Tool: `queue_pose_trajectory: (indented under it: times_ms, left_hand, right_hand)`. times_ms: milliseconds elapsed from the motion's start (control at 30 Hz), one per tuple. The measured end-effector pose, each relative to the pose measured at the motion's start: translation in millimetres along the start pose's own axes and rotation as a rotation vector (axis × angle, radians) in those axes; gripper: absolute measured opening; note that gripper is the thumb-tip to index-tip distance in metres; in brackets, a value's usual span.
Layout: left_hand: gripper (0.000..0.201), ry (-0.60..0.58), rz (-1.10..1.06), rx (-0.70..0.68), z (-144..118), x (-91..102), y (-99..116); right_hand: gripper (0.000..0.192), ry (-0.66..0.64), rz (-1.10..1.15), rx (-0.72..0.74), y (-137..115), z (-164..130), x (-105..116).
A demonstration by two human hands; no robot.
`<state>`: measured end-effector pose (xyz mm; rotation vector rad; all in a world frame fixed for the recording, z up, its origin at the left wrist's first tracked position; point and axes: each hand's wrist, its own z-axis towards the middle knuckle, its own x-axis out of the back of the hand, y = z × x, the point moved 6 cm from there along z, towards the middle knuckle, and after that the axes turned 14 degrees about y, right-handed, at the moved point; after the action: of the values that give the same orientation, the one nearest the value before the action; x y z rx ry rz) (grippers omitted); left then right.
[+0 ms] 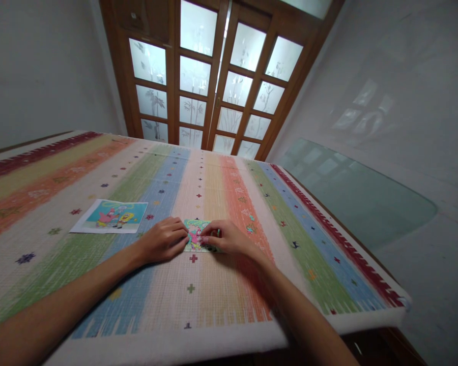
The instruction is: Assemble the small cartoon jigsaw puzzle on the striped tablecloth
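A small cartoon jigsaw puzzle (194, 235) in green and pink lies on the tablecloth in front of me, partly covered by my hands. My left hand (166, 238) rests palm down, its lightly bent fingers touching the puzzle's left edge. Over its right half is my right hand (225, 237), thumb and forefinger brought together in a pinch on the pink figure. Whatever is between those fingertips is too small to make out. Two small teal pieces (250, 230) lie on the orange stripe beyond my right hand. A printed cartoon picture (114, 216) lies flat to the left.
A striped tablecloth (168, 295) covers the large table, whose front edge runs close to me. Wooden doors with frosted panes (194, 76) stand beyond the far edge. A sheet of greenish glass (351, 188) leans against the right wall.
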<state>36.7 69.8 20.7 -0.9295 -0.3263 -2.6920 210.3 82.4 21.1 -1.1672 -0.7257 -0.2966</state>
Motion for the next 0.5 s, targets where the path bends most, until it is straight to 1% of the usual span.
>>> queue_pose_trajectory:
  times_ms: [67,167,267,500]
  left_hand:
    - [0.024,0.001,-0.002,0.004,1.0,0.9,0.9]
    - [0.025,-0.002,0.005,0.004,2.4,1.6,2.3]
    - [0.026,-0.002,0.022,-0.002,2.2,1.2,2.6]
    - [0.022,-0.003,0.014,0.010,-1.9,-1.3,-0.9]
  right_hand:
    - [0.010,0.007,-0.047,0.026,-3.5,6.5,-10.3]
    - [0.010,0.071,-0.149,0.105,-6.8,12.1,-15.4]
    - [0.010,0.083,-0.210,0.166,-7.2,12.5,-16.3]
    - [0.009,0.108,-0.323,0.180,-3.2,9.3,-9.7]
